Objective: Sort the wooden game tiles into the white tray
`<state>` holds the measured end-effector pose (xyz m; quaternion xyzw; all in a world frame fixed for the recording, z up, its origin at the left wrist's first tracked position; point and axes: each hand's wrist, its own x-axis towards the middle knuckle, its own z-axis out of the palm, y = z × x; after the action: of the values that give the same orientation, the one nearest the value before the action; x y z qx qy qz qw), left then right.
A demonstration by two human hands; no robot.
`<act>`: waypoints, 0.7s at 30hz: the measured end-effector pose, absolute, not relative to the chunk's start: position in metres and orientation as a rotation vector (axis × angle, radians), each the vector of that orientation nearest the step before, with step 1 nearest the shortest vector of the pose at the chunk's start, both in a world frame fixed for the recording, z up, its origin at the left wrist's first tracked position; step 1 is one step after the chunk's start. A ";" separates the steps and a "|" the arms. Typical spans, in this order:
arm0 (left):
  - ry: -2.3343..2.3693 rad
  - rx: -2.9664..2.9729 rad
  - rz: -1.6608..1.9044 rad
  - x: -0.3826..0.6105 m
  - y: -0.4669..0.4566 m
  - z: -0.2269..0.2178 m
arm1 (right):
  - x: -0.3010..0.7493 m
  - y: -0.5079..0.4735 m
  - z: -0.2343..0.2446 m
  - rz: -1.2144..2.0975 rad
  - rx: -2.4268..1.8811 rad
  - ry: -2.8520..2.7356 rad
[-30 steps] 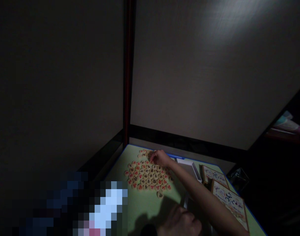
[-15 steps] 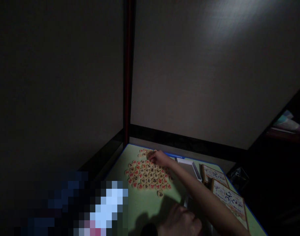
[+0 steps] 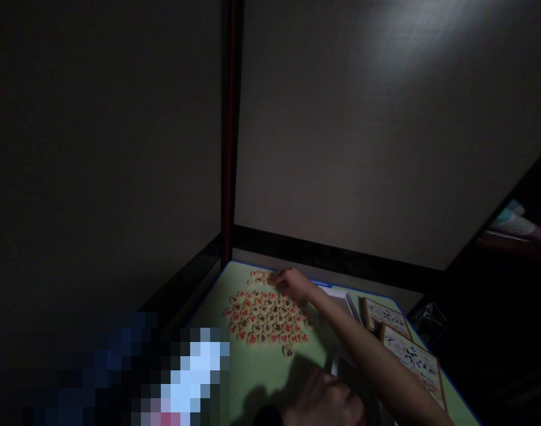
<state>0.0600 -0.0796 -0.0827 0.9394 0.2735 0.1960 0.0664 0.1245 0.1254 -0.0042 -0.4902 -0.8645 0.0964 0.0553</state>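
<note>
- Head view: the right hand (image 3: pixel 292 284) reaches over the far side of the table (image 3: pixel 248 376), its fingers bent and drawn close together; the fingertips are at a small group of round pieces (image 3: pixel 258 277) near the far corner. Whether a piece is gripped, I cannot tell.
- The left hand (image 3: pixel 326 399), with a dark band (image 3: pixel 269 415) at the wrist, is loosely curled at the near side, beside a pale-edged tray (image 3: pixel 335 362) that the right forearm partly covers. Its fingers are in shadow, so I cannot tell whether it holds anything.
- A large cluster of round pieces (image 3: pixel 270 318), marked in red or black, lies flat in the middle, packed closely in rows.
- 1 single piece (image 3: pixel 288 351) lies just below the cluster's near edge.
- A white open box (image 3: pixel 338 291) stands right of the cluster, partly behind the right forearm.
- 2 flat boxes with printed lids (image 3: pixel 415 355) lie farther right, near the table's blue edge.
</note>
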 end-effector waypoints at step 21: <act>0.837 2.845 0.629 0.062 -0.080 -0.088 | 0.141 0.116 -0.013 0.247 -1.800 -2.493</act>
<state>0.0622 -0.0801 -0.0876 0.9370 0.2757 0.2072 0.0551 0.1411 0.1155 -0.0130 -0.5832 -0.8079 0.0799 0.0283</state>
